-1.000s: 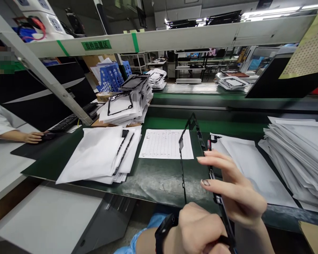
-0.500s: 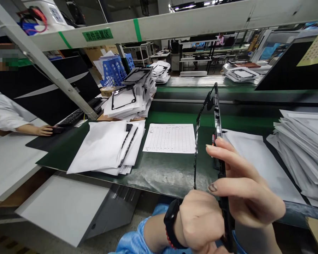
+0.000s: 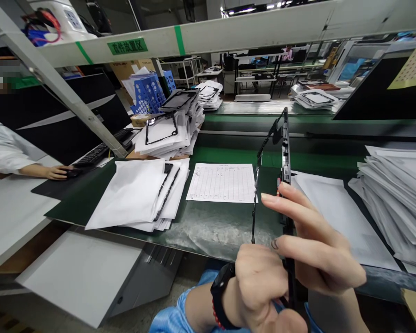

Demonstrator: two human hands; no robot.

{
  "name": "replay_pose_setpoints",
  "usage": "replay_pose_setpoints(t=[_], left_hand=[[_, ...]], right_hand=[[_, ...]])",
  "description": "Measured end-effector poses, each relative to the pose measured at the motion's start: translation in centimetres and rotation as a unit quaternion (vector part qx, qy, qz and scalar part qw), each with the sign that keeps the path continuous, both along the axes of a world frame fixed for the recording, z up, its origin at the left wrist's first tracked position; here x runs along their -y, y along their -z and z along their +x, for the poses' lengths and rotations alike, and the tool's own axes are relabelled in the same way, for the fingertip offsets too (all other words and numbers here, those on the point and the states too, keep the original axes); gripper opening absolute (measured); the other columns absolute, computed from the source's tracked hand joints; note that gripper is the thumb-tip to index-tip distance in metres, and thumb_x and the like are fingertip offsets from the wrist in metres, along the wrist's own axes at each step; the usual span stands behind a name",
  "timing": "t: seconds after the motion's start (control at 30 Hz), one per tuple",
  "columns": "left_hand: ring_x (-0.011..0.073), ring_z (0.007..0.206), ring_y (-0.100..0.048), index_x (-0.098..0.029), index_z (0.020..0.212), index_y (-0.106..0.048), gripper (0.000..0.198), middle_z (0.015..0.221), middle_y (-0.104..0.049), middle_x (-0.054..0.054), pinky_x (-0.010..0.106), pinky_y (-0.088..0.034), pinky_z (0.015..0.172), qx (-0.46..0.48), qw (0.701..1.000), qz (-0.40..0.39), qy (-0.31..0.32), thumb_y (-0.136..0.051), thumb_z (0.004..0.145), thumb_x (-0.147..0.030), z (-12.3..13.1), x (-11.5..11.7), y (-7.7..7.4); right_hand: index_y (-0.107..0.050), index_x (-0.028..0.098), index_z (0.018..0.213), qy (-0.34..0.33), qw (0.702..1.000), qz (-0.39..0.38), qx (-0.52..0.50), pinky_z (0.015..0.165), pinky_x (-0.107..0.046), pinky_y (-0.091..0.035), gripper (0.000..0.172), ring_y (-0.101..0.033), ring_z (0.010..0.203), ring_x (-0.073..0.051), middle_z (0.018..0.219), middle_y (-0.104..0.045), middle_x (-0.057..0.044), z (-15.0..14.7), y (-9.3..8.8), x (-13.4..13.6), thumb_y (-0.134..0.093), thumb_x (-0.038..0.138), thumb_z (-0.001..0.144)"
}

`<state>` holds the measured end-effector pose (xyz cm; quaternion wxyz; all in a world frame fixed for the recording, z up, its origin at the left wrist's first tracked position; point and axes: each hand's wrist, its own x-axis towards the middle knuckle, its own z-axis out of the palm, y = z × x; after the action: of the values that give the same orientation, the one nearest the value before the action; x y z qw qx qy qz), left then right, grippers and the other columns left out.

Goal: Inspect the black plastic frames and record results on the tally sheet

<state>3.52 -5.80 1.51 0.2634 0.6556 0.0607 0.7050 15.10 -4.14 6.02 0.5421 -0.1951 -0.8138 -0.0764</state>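
A thin black plastic frame [image 3: 286, 148] is held upright and seen nearly edge-on, with an open middle. My left hand [image 3: 261, 277], wearing a black wristband and a red bead bracelet, is closed around its lower end. Along the frame's right side bar lies my right hand [image 3: 319, 240], its fingers stretched out and apart in front of the bar. Whether those fingers press on the bar is hard to see. Behind the frame, a printed form [image 3: 222, 182] lies on the green bench [image 3: 208, 226].
White sleeves [image 3: 128, 194] with black frames between them lie left of the form. More frames and sleeves [image 3: 162, 134] are piled behind. A stack of white sleeves [image 3: 398, 203] stands at right. A co-worker's hand [image 3: 60, 172] rests on a mouse. A metal rail [image 3: 229, 27] crosses above.
The right hand's fingers have shifted slightly left and up along the frame. My left hand has turned a little, and its thumb shows more at the bottom edge.
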Motion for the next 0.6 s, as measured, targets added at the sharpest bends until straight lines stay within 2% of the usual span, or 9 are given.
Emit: replay_pose_setpoints(t=[0.03, 0.17, 0.23, 0.3, 0.37, 0.47, 0.53, 0.6], left_hand=[[0.006, 0.032, -0.031, -0.023, 0.063, -0.032, 0.049, 0.042, -0.035, -0.006, 0.022, -0.024, 0.035, 0.014, 1.0, -0.004, 0.004, -0.046, 0.106, -0.042, 0.0, -0.1, -0.5], [0.0086, 0.039, -0.042, -0.022, 0.069, -0.043, 0.044, 0.046, -0.043, -0.005, 0.023, -0.035, 0.042, -0.049, 0.996, -0.071, -0.018, -0.039, 0.108, -0.039, -1.0, -0.1, -1.6], [0.0087, 0.041, -0.044, -0.021, 0.074, -0.048, 0.041, 0.048, -0.045, -0.005, 0.022, -0.039, 0.046, -0.076, 0.995, -0.062, 0.008, -0.036, 0.11, -0.037, -1.4, -0.1, -1.4], [0.0084, 0.041, -0.045, -0.021, 0.075, -0.047, 0.04, 0.049, -0.048, -0.005, 0.021, -0.042, 0.047, -0.083, 0.995, -0.033, 0.044, -0.034, 0.11, -0.035, -1.1, -0.2, -0.5], [0.0083, 0.039, -0.045, -0.022, 0.073, -0.043, 0.042, 0.047, -0.048, -0.004, 0.021, -0.043, 0.046, -0.058, 0.995, -0.003, 0.078, -0.032, 0.111, -0.035, -0.3, -0.2, 1.4], [0.0073, 0.031, -0.036, -0.025, 0.063, -0.032, 0.055, 0.039, -0.038, -0.005, 0.021, -0.037, 0.037, -0.042, 0.99, 0.019, 0.135, -0.03, 0.112, -0.049, 0.9, 0.3, 6.0], [0.007, 0.03, -0.035, -0.025, 0.058, -0.022, 0.061, 0.037, -0.035, -0.003, 0.021, -0.033, 0.033, -0.131, 0.978, 0.003, 0.162, -0.035, 0.11, -0.053, 0.8, 0.9, 9.2], [0.0084, 0.03, -0.038, -0.023, 0.054, -0.027, 0.064, 0.037, -0.034, -0.003, 0.023, -0.035, 0.035, -0.225, 0.963, -0.021, 0.145, -0.05, 0.107, -0.051, -0.2, 1.5, 11.3]], right_hand=[[-0.062, 0.022, 0.088, 0.005, 1.0, -0.001, 0.013, 0.122, -0.039, -0.05, 0.031, -0.057, 0.143, -0.021, 0.158, -0.056, -0.005, 0.2, 0.0, -0.1, -0.041, 0.014, 0.109], [-0.069, 0.02, 0.099, 0.023, 0.998, 0.007, 0.05, 0.126, -0.04, -0.045, 0.02, -0.044, 0.154, -0.024, 0.167, -0.045, -0.005, 0.5, 0.4, -0.3, -0.052, 0.015, 0.105], [-0.072, 0.024, 0.123, 0.032, 0.999, -0.003, -0.013, 0.126, -0.044, -0.045, 0.029, -0.044, 0.154, -0.024, 0.167, -0.045, -0.002, 0.4, 0.9, -0.5, -0.053, 0.013, 0.104], [-0.06, 0.032, 0.149, 0.054, 0.989, -0.05, -0.127, 0.125, -0.045, -0.046, 0.044, -0.047, 0.152, -0.022, 0.164, -0.049, -0.002, 0.3, 1.4, -0.8, -0.055, 0.018, 0.107], [-0.047, 0.039, 0.16, 0.078, 0.965, -0.121, -0.22, 0.123, -0.045, -0.046, 0.05, -0.046, 0.152, -0.021, 0.163, -0.051, -0.002, 0.7, 2.0, -1.5, -0.054, 0.033, 0.111], [-0.046, 0.038, 0.16, 0.107, 0.935, -0.173, -0.29, 0.125, -0.051, -0.041, 0.049, -0.044, 0.154, -0.023, 0.164, -0.049, -0.004, 2.1, 2.6, -3.4, -0.045, 0.051, 0.113], [-0.053, 0.034, 0.157, 0.124, 0.926, -0.179, -0.309, 0.125, -0.052, -0.04, 0.054, -0.048, 0.151, -0.026, 0.16, -0.054, -0.007, 3.5, 2.6, -4.7, -0.044, 0.059, 0.11], [-0.063, 0.028, 0.147, 0.119, 0.926, -0.206, -0.294, 0.118, -0.049, -0.049, 0.057, -0.062, 0.138, -0.027, 0.145, -0.067, -0.011, 4.5, 2.3, -5.4, -0.045, 0.065, 0.108]])
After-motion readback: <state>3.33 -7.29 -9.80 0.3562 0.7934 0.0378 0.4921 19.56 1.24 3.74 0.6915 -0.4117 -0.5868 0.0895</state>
